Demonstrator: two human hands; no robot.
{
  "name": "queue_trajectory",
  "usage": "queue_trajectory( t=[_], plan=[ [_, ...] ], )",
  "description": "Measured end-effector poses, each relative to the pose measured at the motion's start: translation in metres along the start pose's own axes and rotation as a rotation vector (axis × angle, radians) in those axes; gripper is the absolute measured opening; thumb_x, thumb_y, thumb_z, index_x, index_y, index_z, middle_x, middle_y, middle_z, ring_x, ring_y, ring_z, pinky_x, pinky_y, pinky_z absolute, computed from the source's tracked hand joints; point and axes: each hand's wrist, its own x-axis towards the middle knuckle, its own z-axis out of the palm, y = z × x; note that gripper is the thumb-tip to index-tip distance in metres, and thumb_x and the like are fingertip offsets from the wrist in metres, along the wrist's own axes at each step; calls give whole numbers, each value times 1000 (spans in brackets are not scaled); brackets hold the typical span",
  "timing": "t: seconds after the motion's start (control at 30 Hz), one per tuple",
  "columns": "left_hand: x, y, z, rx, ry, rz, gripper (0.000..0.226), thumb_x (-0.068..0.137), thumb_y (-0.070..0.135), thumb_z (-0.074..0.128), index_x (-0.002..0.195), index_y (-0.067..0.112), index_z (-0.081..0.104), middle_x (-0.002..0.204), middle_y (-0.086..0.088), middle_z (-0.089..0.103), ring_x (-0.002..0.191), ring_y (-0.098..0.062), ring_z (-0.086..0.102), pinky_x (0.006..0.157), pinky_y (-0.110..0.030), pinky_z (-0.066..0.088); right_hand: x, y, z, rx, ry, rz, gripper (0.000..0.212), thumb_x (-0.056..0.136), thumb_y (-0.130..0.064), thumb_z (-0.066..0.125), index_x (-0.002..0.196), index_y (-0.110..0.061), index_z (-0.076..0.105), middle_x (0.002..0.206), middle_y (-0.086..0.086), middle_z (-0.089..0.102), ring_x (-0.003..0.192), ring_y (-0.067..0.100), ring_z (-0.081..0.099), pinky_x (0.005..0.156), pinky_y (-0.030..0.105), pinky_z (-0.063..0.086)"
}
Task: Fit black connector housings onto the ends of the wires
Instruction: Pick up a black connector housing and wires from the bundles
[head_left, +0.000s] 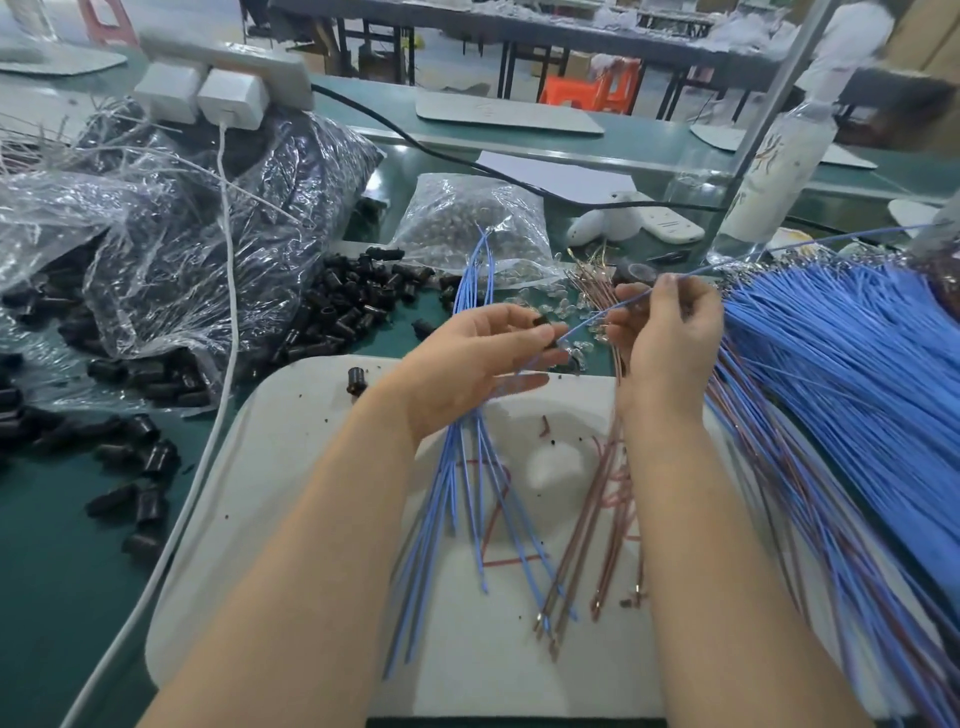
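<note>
Black plastic connector housing (543, 321) pinched at the fingertips of the left hand (478, 358), mid-frame, a sheaf of thin blue wires (441, 493) gripped in the same palm. At its 3 o'clock, right hand (670, 338) pinching a single blue wire (582, 329), tip at the housing. Below, a white plastic tray (291, 467) on a green mat (62, 571); heap of loose black housings (353, 306) at 10 o'clock; thick blue wire bundle (857, 364) at 3; orange plastic stool (592, 88) at 12.
</note>
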Motion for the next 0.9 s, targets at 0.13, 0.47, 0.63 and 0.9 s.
queue_trajectory(
  t=[0.13,0.47,0.63,0.9],
  plan=[
    [-1,1,0,105,12,23,7,88,2,59,90,8,56,93,-6,74,75,-11,68,73,-21,56,6,1,-1,155,-47,64,8,100,-14,45,94,-13,50,75,2,65,51,7,55,51,19,48],
    [5,-8,-1,711,418,341,13,86,10,65,90,21,60,92,4,66,92,-10,63,86,-25,50,-3,16,7,-225,-189,-41,18,93,-5,55,79,-16,57,62,-8,62,54,2,57,59,20,50],
    [7,-11,-4,756,516,428,15,87,6,64,92,20,60,105,-4,62,96,-12,62,89,-30,52,-3,13,5,-164,-95,-134,20,92,0,50,84,-18,51,75,2,62,57,8,61,60,21,50],
    [7,-12,-5,835,561,487,13,87,2,61,93,13,58,94,-4,64,89,-15,64,83,-30,54,-4,8,6,-136,-5,-168,10,94,-3,45,90,-12,47,78,7,61,56,11,61,60,25,52]
  ],
)
